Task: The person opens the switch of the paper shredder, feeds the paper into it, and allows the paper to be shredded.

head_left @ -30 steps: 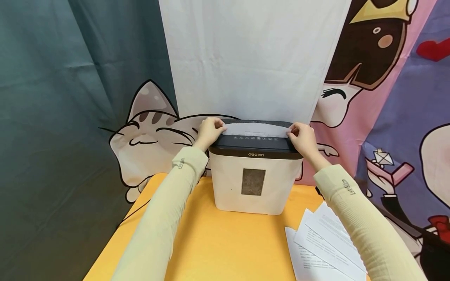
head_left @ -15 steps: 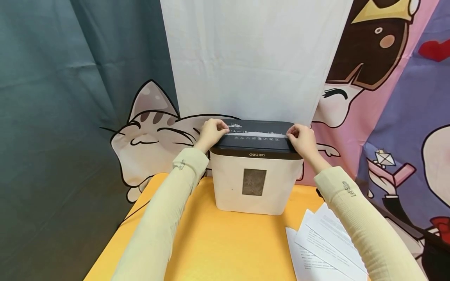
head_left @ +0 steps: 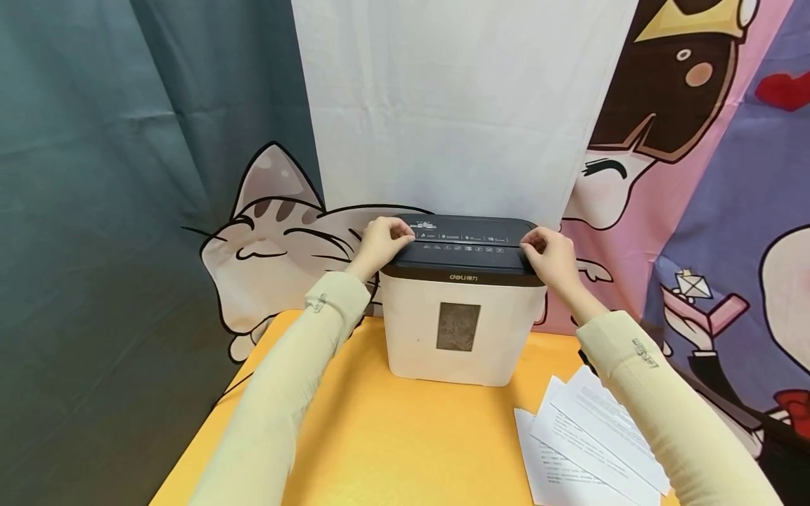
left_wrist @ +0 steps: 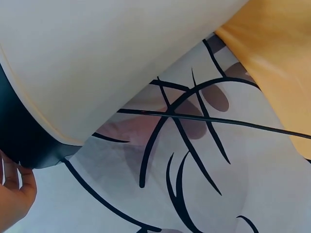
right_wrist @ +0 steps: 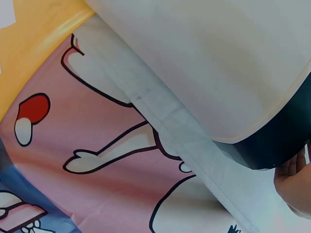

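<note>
- Near right, printed sheets lie fanned and overlapping on the yellow table, just beside the right forearm; a fresh sheet would best be drawn off singly and kept flat.
- Beyond them, the shredder stands upright at mid-scene, towards the table's far edge. Its white body narrows towards the base, and a dark rectangular window is set in the front.
- Above the body sits a dark, rounded lid, the maker's name in pale letters on its front band and small pale icons on top.
- Over the lid's left end is the left hand, fingers curled and thumb close to the forefinger; over the right end, the right hand lies much the same. No paper shows between either's fingertips; whether the tips meet, I cannot tell.
- Between the hands runs the narrow slot, with no paper seen above it. Care here would mean keeping fingertips and cuffs clear of it and not leaning on the lid.
- Farthest, a pale cloth hangs behind the shredder.
</note>
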`<state>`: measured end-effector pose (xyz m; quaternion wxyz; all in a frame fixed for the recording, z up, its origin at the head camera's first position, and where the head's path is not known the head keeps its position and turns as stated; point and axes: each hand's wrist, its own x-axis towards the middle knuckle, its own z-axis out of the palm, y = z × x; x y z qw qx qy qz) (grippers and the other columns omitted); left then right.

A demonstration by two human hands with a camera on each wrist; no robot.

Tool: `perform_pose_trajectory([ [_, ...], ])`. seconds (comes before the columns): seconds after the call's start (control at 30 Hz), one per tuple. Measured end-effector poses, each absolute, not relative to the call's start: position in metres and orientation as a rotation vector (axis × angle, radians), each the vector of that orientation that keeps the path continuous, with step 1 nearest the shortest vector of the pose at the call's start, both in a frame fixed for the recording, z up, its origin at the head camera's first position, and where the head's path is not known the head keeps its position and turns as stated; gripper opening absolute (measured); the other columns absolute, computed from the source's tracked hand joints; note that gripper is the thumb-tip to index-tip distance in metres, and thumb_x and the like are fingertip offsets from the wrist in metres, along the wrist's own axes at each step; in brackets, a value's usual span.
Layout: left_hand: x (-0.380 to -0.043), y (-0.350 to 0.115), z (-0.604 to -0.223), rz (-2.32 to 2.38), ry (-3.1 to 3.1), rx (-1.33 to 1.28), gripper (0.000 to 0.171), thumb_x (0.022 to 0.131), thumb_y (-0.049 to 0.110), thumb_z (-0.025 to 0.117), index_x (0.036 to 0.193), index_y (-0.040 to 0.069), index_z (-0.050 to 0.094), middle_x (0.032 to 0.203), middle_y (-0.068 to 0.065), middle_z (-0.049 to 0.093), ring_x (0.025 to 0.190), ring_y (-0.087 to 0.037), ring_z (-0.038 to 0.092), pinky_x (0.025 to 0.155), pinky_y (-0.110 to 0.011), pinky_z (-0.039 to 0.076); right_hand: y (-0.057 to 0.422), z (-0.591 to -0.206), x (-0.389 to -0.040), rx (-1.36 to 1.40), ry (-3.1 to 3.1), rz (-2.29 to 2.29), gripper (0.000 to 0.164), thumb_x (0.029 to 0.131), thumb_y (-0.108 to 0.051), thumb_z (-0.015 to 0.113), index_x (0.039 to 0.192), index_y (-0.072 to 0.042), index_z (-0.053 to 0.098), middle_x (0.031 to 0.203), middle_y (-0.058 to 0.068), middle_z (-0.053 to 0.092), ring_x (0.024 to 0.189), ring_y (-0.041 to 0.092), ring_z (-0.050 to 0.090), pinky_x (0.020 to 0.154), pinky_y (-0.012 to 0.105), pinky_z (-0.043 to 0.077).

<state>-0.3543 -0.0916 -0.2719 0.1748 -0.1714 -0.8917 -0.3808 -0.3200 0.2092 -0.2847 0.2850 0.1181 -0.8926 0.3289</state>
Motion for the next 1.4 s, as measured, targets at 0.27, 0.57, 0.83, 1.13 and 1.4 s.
perform_pose_trajectory([
  [0.27, -0.346, -0.098, -0.282, -1.238, -2.391, -0.52, 0.011, 0.087, 0.014, 0.067, 0.09, 0.003, 0.071, 0.082, -0.013, 0.069, 0.07, -0.017, 0.056, 0.065, -0.022, 0.041, 0.213, -0.292, -0.307, 0.344, -2.304, 0.907, 0.009, 0.089, -0.004, 0.061, 0.09, 0.004, 0.065, 0.08, 0.019, 0.063, 0.069, 0.013, 0.048, 0.062, 0.008, 0.033],
  [0.57, -0.33, -0.105, -0.295, -1.457, -2.198, -0.56, 0.01, 0.086, 0.012, 0.069, 0.09, 0.002, 0.071, 0.08, -0.016, 0.068, 0.066, -0.007, 0.052, 0.061, -0.018, 0.039, 0.217, -0.302, -0.292, 0.366, -2.08, 1.02, 0.008, 0.086, -0.001, 0.062, 0.087, 0.006, 0.066, 0.077, 0.019, 0.064, 0.064, -0.011, 0.045, 0.062, 0.003, 0.037],
  [0.83, -0.302, -0.107, -0.294, -1.546, -2.154, -0.655, 0.013, 0.085, 0.01, 0.069, 0.091, -0.002, 0.071, 0.083, -0.02, 0.069, 0.067, -0.004, 0.053, 0.063, -0.017, 0.042, 0.22, -0.305, -0.272, 0.362, -1.895, 1.09, 0.006, 0.084, 0.007, 0.062, 0.087, 0.01, 0.066, 0.075, 0.001, 0.063, 0.068, -0.009, 0.049, 0.066, 0.007, 0.04],
  [1.13, -0.268, -0.096, -0.299, -1.636, -2.104, -0.69, 0.012, 0.084, 0.002, 0.068, 0.09, -0.009, 0.068, 0.082, -0.027, 0.067, 0.065, -0.004, 0.052, 0.062, -0.019, 0.041, 0.238, -0.331, -0.266, 0.336, -1.827, 1.109, 0.008, 0.083, 0.004, 0.065, 0.088, 0.01, 0.066, 0.077, 0.006, 0.064, 0.07, -0.008, 0.049, 0.068, 0.009, 0.04],
  [1.4, -0.254, -0.08, -0.339, -1.78, -2.04, -0.662, 0.014, 0.084, 0.001, 0.067, 0.093, -0.01, 0.067, 0.085, -0.028, 0.066, 0.067, 0.002, 0.052, 0.063, -0.019, 0.042, 0.245, -0.35, -0.249, 0.321, -1.827, 1.099, 0.008, 0.082, 0.006, 0.066, 0.089, 0.008, 0.067, 0.079, -0.026, 0.057, 0.069, -0.011, 0.05, 0.06, 0.004, 0.038],
])
